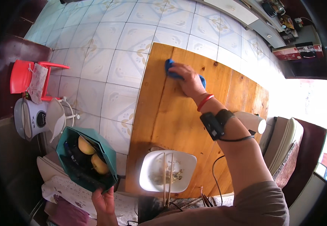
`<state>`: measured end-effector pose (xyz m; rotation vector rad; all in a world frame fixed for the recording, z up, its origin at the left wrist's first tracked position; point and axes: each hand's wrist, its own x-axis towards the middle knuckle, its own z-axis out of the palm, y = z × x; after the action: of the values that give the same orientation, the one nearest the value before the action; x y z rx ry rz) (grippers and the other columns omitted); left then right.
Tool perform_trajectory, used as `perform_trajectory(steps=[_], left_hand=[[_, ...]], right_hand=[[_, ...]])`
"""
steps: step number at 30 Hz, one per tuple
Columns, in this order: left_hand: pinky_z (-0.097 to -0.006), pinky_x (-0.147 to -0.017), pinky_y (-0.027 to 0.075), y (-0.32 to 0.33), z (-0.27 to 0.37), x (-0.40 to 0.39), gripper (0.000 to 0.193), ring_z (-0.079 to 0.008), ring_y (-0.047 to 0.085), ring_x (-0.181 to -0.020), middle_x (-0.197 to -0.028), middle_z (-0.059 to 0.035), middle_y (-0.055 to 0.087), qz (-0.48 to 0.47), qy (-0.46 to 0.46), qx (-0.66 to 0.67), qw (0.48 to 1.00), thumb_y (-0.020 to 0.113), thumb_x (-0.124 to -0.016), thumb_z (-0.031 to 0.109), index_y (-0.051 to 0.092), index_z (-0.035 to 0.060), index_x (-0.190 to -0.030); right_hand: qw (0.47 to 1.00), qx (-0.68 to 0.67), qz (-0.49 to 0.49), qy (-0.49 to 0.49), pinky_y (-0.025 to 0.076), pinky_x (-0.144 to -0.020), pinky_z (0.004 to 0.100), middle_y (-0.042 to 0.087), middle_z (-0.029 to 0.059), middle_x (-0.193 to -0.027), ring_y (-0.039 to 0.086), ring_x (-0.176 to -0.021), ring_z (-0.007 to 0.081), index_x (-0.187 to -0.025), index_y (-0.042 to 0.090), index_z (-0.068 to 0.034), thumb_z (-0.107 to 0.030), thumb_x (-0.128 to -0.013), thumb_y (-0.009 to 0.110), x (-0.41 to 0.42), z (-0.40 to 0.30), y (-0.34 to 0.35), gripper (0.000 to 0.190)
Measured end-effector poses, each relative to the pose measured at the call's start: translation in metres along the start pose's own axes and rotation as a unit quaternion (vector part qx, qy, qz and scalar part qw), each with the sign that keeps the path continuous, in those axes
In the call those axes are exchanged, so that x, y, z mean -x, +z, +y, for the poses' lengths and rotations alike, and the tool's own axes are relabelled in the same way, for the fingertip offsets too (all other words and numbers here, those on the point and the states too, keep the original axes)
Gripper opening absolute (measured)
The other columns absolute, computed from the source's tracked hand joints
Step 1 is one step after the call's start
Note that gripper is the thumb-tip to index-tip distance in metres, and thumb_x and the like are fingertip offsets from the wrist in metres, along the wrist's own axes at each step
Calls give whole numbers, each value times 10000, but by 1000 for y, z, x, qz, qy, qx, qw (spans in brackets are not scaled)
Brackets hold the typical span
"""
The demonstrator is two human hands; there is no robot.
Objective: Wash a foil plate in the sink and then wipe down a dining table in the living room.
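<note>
Under my right hand (pixel 189 79) a blue cloth (pixel 169 67) is pressed onto the wooden table (pixel 177 118), near its far left corner. The fingers rest over the cloth, which shows on both sides of the hand. My left hand (pixel 104 200) grips the near rim of a green box (pixel 109 149), held off the table's left side. Inside the box lie two yellowish fruits (pixel 100 164) and some dark items too shaded to name. A white square bowl (pixel 152 185) with food scraps stands at the table's near edge, with a pair of chopsticks (pixel 167 175) laid across it.
A white cylindrical container (pixel 248 120) is at the table's right, partly behind my forearm. On the left are a red plastic chair (pixel 22 76) and a white-grey appliance (pixel 35 118). A dark cable (pixel 215 172) runs over the near table edge. Cushioned seating (pixel 285 144) stands at right.
</note>
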<state>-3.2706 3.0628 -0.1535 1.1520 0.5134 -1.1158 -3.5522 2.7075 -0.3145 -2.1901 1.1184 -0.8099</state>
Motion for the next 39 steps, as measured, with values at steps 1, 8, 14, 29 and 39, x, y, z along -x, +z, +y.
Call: perform_trajectory(steps=[1, 8, 14, 29, 39], left_hand=[[-499, -1031, 257, 0, 0, 0, 481, -322, 356, -1202, -1339, -162, 310, -11, 7, -11, 1000, 376, -846, -31, 231, -34, -1305], [-507, -1050, 195, -3, 2, -1, 496, -309, 328, -1224, -1353, -155, 291, -17, 27, -30, 999, 347, -846, -32, 200, -28, -1320], [-489, -1065, 171, -10, -1, 1, 493, -302, 311, -1233, -1369, -141, 263, 14, 15, -36, 999, 332, -855, -30, 186, -23, -1326], [-383, -860, 493, 11, -16, 0, 496, -426, 360, -1163, -1316, -221, 310, -20, 21, -124, 992, 343, -843, -21, 194, -33, -1315], [-383, -805, 515, 22, -23, -15, 417, -264, 547, -1014, -1200, -139, 483, -25, -11, -124, 992, 435, -795, -27, 401, -4, -1210]], right_hand=[[1000, -5, -3, -2, 412, -890, 333, 564, 106, -1079, 512, -1042, 291, -1018, 583, -113, 31, -657, 586, -5, -1, 3, 388], [976, 4, 181, 123, 438, -818, 346, 583, 132, -1013, 539, -964, 312, -980, 586, -64, -30, -696, 591, -67, 29, -6, 286], [994, -61, 64, -63, 438, -823, 359, 592, 130, -965, 543, -931, 312, -923, 593, -47, 1, -634, 599, -53, -1, 36, 293], [945, -177, -238, -139, 388, -921, 382, 582, 118, -1048, 505, -1064, 265, -924, 617, -55, -22, -698, 552, 164, -76, -3, 238], [920, -289, 0, 266, 422, -847, 290, 565, 60, -1028, 506, -1001, 135, -1117, 518, -52, 31, -746, 547, 102, -13, -78, 381]])
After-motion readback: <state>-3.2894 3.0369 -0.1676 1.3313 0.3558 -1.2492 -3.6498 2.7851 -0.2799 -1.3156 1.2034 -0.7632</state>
